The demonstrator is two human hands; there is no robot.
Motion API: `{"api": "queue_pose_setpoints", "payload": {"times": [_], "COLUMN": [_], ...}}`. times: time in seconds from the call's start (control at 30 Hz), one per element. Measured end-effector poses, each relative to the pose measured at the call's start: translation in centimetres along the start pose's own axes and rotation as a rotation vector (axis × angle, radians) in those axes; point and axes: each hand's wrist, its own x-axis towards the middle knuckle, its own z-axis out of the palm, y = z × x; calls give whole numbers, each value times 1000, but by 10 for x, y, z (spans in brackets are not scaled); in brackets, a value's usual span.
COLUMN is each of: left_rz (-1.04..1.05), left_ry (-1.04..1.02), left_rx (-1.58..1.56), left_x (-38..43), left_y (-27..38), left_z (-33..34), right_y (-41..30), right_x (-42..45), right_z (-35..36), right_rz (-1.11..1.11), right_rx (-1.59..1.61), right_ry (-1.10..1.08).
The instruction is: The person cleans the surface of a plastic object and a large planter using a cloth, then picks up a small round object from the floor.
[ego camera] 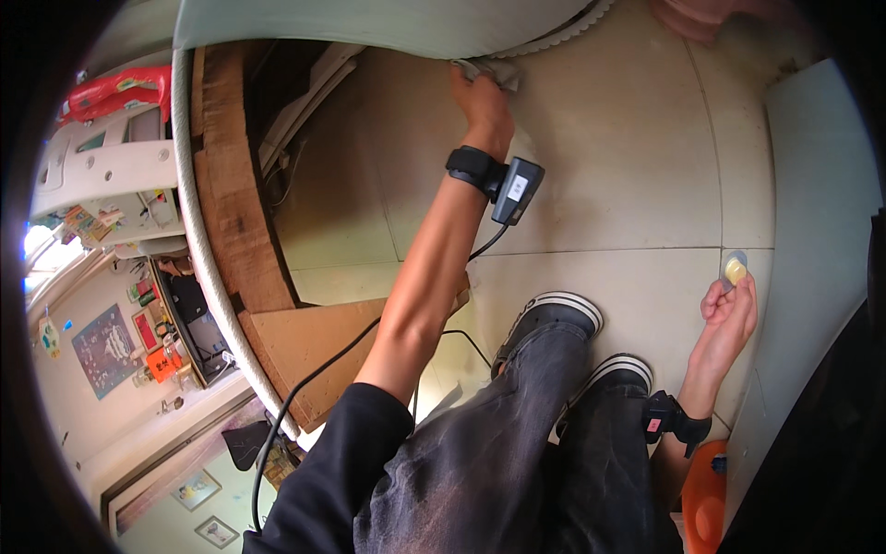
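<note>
My left hand point(484, 104) reaches to the top of the view, its fingers closed on a crumpled pale cloth point(509, 75) beside the edge of a pale green covering. The cloth is partly hidden by the hand. At the right, my right hand point(730, 308) pinches a small yellow rounded piece point(735, 271) between its fingertips. A clear round disc shows around that piece, close to the tiled floor point(623, 173) and a pale green panel; whether it rests on the floor I cannot tell. Both wrists wear black straps with small devices.
A wooden frame point(232, 187) with a white-edged rim stands left. The pale green panel point(806, 180) borders the right side, with an orange container point(704, 495) below. A black cable point(304, 388) runs from the left wrist device past my arm. My dark shoes point(561, 311) are on the floor.
</note>
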Motion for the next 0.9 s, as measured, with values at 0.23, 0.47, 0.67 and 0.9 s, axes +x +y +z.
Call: {"api": "queue_pose_setpoints", "payload": {"times": [0.23,0.47,0.67,0.9], "left_rz": [155,965,1022,307], "left_ry": [260,204,261,102], "left_rx": [-126,85,351,412], "left_x": [25,44,40,11], "left_y": [44,157,136,33], "left_z": [5,-5,-13,-42], "right_y": [-3,-4,-1,-5], "right_x": [-2,-9,-20,-36], "right_z": [-16,-33,-16,6], "right_rz": [-28,-41,-66,-58], "right_rx": [12,46,54,-12], "right_ry": [107,162,78,-56]}}
